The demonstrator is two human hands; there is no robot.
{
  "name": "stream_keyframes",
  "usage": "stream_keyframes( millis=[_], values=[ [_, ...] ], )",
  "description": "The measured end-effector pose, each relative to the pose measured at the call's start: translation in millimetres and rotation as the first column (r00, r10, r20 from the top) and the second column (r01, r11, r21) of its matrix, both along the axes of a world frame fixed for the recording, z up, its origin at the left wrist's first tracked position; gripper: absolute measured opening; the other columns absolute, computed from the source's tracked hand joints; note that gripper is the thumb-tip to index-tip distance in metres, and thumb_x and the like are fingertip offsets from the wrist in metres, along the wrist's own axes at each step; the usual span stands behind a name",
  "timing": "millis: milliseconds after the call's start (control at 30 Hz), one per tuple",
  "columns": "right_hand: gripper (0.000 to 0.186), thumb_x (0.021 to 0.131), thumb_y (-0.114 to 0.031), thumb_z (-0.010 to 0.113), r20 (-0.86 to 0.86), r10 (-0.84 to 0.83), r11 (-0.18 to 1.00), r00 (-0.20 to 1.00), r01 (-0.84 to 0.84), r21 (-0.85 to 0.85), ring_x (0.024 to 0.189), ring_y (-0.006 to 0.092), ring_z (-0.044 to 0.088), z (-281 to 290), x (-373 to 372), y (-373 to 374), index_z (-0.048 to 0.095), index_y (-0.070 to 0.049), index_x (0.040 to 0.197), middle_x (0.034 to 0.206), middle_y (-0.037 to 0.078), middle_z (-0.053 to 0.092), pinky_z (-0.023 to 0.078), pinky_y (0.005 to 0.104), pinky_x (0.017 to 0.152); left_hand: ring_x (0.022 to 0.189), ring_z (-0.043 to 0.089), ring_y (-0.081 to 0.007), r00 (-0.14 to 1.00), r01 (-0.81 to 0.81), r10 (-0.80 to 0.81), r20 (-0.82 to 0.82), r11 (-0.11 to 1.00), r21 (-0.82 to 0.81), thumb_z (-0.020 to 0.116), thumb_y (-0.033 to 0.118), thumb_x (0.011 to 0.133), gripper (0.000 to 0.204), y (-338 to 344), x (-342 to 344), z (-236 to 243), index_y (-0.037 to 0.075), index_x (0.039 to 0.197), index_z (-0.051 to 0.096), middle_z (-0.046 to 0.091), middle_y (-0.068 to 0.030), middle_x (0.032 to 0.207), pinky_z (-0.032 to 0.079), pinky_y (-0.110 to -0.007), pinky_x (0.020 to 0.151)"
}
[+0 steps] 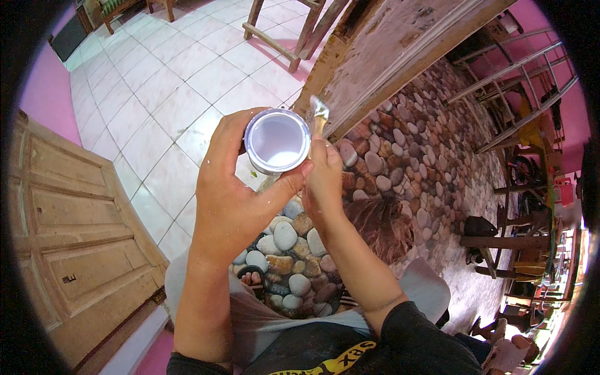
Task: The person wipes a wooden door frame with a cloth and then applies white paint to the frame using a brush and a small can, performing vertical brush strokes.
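My left hand is wrapped round a small paint can, held up with its open top toward me. Pale, whitish paint shows inside. Close by on the right, my right hand grips the handle of a paintbrush. The brush points up and away, its bristles coated with white paint, just beside the can's rim. Beyond the brush stands a wooden door frame with bare brown edges and a patchy whitish face.
A panelled wooden door stands on the left. White tiles and a wooden stool's legs lie ahead. Pebble-patterned flooring runs under me and to the right, toward a metal rack and a dark wooden bench.
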State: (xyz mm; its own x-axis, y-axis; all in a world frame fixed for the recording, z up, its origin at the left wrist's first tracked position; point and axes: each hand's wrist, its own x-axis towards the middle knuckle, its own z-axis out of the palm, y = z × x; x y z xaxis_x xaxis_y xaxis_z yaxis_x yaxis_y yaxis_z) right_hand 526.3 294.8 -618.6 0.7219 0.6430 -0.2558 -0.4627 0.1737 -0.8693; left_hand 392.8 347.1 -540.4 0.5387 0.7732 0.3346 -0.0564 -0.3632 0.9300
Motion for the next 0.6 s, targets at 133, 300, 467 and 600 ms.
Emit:
stream_keyframes(
  millis=[133, 300, 467, 600],
  values=[
    [0.029, 0.110, -0.028, 0.044, 0.073, 0.078, 0.997, 0.994, -0.078, -0.005, 0.052, 0.0057, 0.038, -30.5, -28.2, -17.1, 0.055, -0.003, 0.103, 0.067, -0.003, 0.045, 0.029, 0.0240, 0.045, 0.115, 0.061, -0.0160, 1.000, -0.009, 0.009, 0.000, 0.999, 0.031, 0.088, 0.008, 0.079, 0.061, 0.7, -2.8, 3.3, -0.001, 0.131, 0.056, 0.063, -0.0074, 0.121, 0.046, -0.032, 0.105],
    [0.030, 0.107, -0.033, 0.048, -0.252, 0.022, 0.957, 0.968, -0.094, -0.276, 0.048, 0.0093, 0.039, -122.7, 1.9, -8.3, 0.056, -0.005, 0.100, 0.065, -0.002, 0.046, 0.030, 0.0254, 0.043, 0.116, 0.061, -0.0159, 1.000, -0.019, 0.019, -0.018, 1.000, 0.008, 0.087, 0.006, 0.079, 0.062, -0.4, -0.9, 6.3, -0.001, 0.132, 0.056, 0.064, -0.0073, 0.121, 0.047, -0.032, 0.105],
    [0.029, 0.105, -0.032, 0.050, -0.220, 0.000, 0.994, 0.975, -0.023, -0.103, 0.047, 0.0098, 0.033, -84.4, 30.9, 2.4, 0.051, -0.007, 0.091, 0.064, -0.002, 0.041, 0.026, 0.0286, 0.043, 0.115, 0.062, -0.0159, 1.000, -0.015, 0.015, -0.021, 0.999, 0.032, 0.087, 0.005, 0.079, 0.062, -0.8, 1.6, 2.8, -0.001, 0.132, 0.056, 0.064, -0.0074, 0.121, 0.047, -0.032, 0.104],
    [0.030, 0.109, -0.030, 0.046, -0.103, 0.004, 0.999, 0.995, -0.010, -0.053, 0.048, 0.0097, 0.031, 11.6, 0.4, -3.6, 0.052, -0.006, 0.093, 0.064, -0.003, 0.040, 0.027, 0.0277, 0.045, 0.115, 0.062, -0.0161, 0.999, -0.044, 0.044, -0.020, 0.999, 0.022, 0.088, 0.007, 0.079, 0.061, -0.4, -0.1, 2.4, -0.001, 0.131, 0.057, 0.065, -0.0075, 0.121, 0.048, -0.032, 0.104]
  ],
)
